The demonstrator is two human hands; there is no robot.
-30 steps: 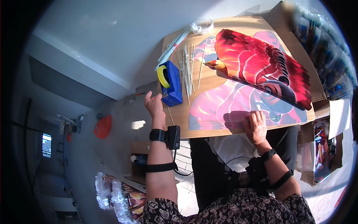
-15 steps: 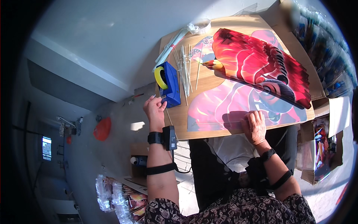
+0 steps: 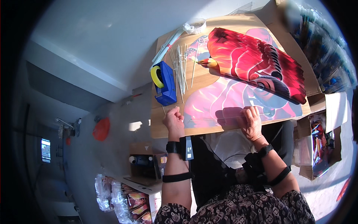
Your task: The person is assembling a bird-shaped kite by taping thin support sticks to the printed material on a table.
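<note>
A printed sheet [image 3: 209, 100], its pale pink side up, lies along the near edge of the wooden table. A thin stick [image 3: 209, 118] rests across its lower part. My right hand [image 3: 251, 121] is at the sheet's near edge with bent fingers closed over the stick, pressing it to the sheet. My left hand [image 3: 174, 118] is just left of the sheet's lower left corner, fingers pinched together; whatever is between them is too small to make out. A blue tape dispenser [image 3: 169, 87] with a yellow roll [image 3: 157, 77] stands beyond that hand.
The folded red part [image 3: 257, 61] of a printed sheet covers the table's middle. Several loose sticks [image 3: 180, 71], a bundle of pale strips [image 3: 166, 48] and a white bowl [image 3: 197, 27] lie behind the dispenser. Open cardboard boxes [image 3: 304, 145] stand to the right.
My left hand has moved from beside the tape dispenser rightward and nearer, toward the sheet's left corner. My right hand keeps its place on the stick, its fingers more bent.
</note>
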